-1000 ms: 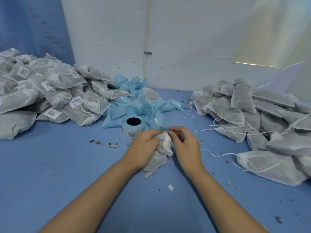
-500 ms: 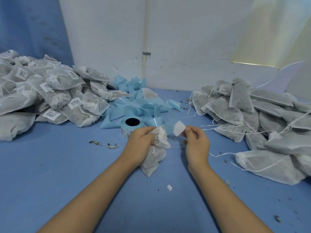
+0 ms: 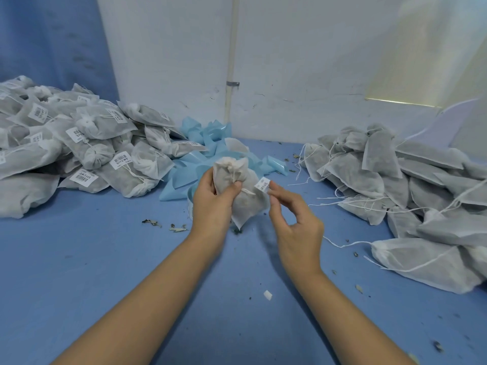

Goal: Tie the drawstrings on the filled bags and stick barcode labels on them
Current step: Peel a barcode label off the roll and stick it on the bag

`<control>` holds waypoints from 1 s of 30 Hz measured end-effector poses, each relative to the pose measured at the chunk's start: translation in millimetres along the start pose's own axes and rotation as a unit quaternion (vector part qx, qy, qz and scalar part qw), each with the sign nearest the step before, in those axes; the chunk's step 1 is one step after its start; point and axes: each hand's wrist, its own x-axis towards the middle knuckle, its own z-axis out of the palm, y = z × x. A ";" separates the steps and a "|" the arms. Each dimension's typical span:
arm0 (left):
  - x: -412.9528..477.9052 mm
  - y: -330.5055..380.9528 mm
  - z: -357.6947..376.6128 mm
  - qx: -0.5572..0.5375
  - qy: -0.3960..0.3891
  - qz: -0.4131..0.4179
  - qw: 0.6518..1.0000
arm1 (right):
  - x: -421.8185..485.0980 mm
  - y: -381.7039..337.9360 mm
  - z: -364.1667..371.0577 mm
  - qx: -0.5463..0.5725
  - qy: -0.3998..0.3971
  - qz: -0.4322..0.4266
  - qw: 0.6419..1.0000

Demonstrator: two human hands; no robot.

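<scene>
Drawstring bag (image 3: 250,204) gripped in left hand (image 3: 210,204), barcode label (image 3: 263,184) pinched in right hand (image 3: 295,227), above blue tabletop (image 3: 105,272), white wall (image 3: 303,61) behind; print illegible.

On the left pile's bags (image 3: 126,180), barcode labels (image 3: 120,160) show bars and print too blurred to read.

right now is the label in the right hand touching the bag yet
Cannot tell. In the head view the label, pinched by the right hand, meets the outline of the bag held by the left hand, with no depth cue.
</scene>
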 end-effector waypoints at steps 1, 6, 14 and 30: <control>-0.5 -0.1 0.3 -0.003 0.005 0.006 1.000 | -1.0 -0.3 1.0 -0.020 0.000 -0.033 0.999; -1.9 0.1 2.0 0.000 0.024 0.038 0.999 | -2.6 1.5 3.3 -0.051 -0.002 -0.121 0.991; -3.6 0.5 3.2 0.018 0.028 0.040 0.999 | -3.1 4.9 6.3 -0.058 -0.026 -0.165 0.984; -2.7 6.0 0.9 0.008 -0.057 -0.041 0.998 | 5.1 -1.4 1.0 0.083 -0.105 0.171 0.976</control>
